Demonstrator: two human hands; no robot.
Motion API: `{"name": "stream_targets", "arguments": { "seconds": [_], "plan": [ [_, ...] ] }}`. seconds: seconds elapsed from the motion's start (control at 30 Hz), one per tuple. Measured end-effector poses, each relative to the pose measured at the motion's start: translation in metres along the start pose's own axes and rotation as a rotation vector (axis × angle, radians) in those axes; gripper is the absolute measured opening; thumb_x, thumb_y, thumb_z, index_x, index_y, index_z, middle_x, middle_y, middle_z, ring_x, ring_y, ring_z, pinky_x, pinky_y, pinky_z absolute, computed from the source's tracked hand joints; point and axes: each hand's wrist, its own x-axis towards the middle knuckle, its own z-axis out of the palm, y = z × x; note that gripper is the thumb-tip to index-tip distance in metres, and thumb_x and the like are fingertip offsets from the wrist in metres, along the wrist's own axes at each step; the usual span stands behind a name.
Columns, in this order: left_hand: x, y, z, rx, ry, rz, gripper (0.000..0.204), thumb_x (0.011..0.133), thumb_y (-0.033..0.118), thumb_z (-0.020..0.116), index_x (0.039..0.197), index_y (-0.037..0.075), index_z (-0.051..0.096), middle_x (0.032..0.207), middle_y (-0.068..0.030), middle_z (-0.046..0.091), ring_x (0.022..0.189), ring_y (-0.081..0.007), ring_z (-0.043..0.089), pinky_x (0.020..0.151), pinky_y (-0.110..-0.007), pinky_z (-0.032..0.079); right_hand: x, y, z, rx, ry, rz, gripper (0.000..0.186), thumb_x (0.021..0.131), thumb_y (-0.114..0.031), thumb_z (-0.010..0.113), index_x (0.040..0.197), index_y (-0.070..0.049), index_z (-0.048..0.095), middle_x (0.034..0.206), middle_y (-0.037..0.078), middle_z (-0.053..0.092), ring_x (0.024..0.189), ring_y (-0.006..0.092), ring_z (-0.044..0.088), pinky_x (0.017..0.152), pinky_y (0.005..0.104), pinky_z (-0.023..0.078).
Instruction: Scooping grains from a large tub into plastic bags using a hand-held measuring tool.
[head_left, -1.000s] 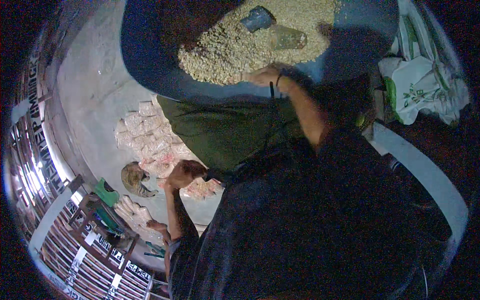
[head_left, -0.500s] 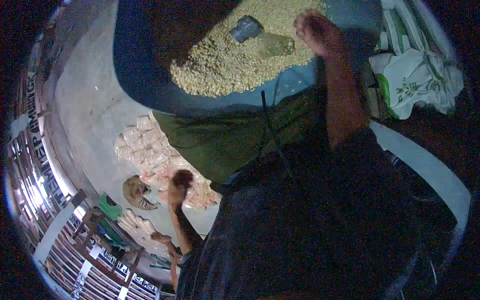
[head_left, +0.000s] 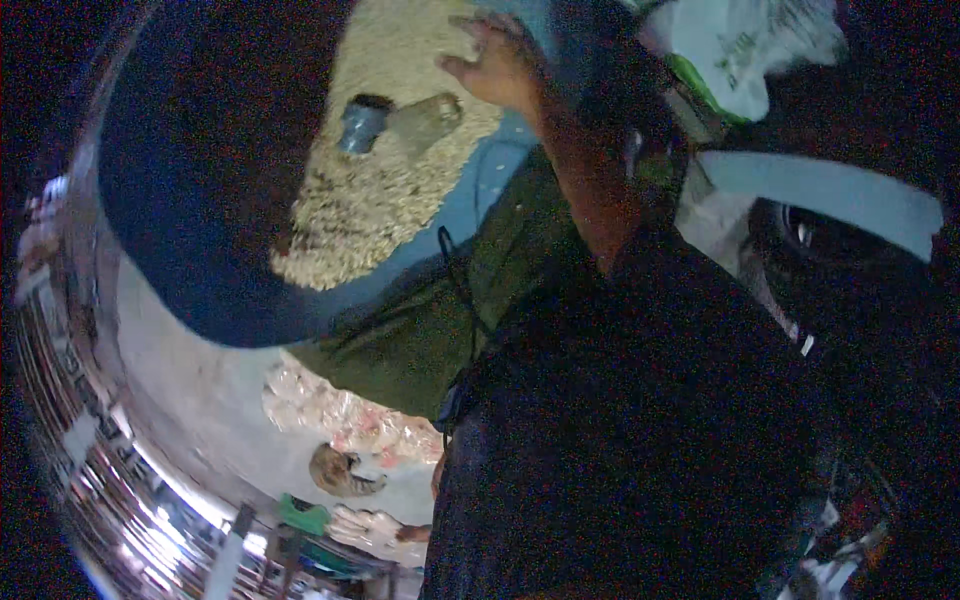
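My right hand point(head_left: 500, 65) reaches over a heap of pale, split bean-like pieces point(head_left: 390, 190), fingers spread, holding nothing that I can see. Whether the fingertips touch the heap is unclear. Below and left of the hand, a short grey-blue tube point(head_left: 365, 122) lies on the heap. A see-through plastic bag or cup point(head_left: 430, 120) lies against it; I cannot tell if they are joined. The heap rests on a blue surface point(head_left: 300, 320). Of my left hand point(head_left: 437, 476) only a sliver of skin shows beside my dark shirt; its fingers are hidden.
Filled clear bags point(head_left: 350, 418) lie on the grey floor at lower left, near a curled tabby cat point(head_left: 345, 470). A green plastic item point(head_left: 302, 514) is below. White-and-green sacks point(head_left: 740, 55) lie at upper right. A black cord point(head_left: 455, 270) hangs over my green cloth point(head_left: 400, 350).
The view has swung, shifting the heap left. My right hand has its fingers more spread, over the heap. My left hand has gone mostly behind my shirt.
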Motion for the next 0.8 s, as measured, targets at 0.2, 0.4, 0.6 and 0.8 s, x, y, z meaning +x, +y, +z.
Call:
{"name": "stream_targets", "arguments": {
  "seconds": [0.2,0.4,0.6,0.8],
  "plan": [
    [0.009,0.056,-0.049,0.114,0.097,-0.005,0.018,0.086,0.012,0.06,0.1,0.003,0.064,0.11,-0.0141,0.063,0.099,-0.0277,0.06,0.086,-0.038,0.048,-0.062,0.11,-0.107,0.522,0.455,0.237,0.033,0.089,-0.023,0.061,0.113,-0.001,0.059,0.108,0.014,0.06,0.101,0.028,0.056,0.087,0.0438,0.044],
    [0.004,0.099,-0.077,0.241,0.132,0.009,0.017,0.085,0.012,0.06,0.099,0.003,0.064,0.109,-0.0143,0.063,0.1,-0.028,0.059,0.087,-0.038,0.047,-0.143,0.224,-0.107,0.879,0.495,0.723,0.032,0.091,-0.026,0.057,0.109,0.0,0.06,0.103,0.014,0.059,0.094,0.0275,0.053,0.085,0.0421,0.042],
    [0.002,0.149,-0.109,0.362,0.183,0.08,0.016,0.085,0.011,0.06,0.099,0.002,0.064,0.108,-0.0146,0.063,0.101,-0.0284,0.058,0.088,-0.038,0.046,-0.26,0.274,-0.018,0.701,0.068,0.836,0.036,0.09,-0.03,0.057,0.111,-0.001,0.058,0.104,0.015,0.058,0.096,0.0291,0.053,0.086,0.0423,0.042],
    [0.004,0.227,-0.127,0.612,0.326,0.219,0.013,0.087,0.011,0.058,0.096,0.002,0.063,0.103,-0.0156,0.063,0.097,-0.029,0.058,0.088,-0.037,0.046,-0.32,0.262,0.03,0.61,-0.358,0.74,0.04,0.088,-0.034,0.058,0.113,-0.003,0.057,0.106,0.016,0.058,0.098,0.0306,0.054,0.086,0.0424,0.043]
  ]
}}
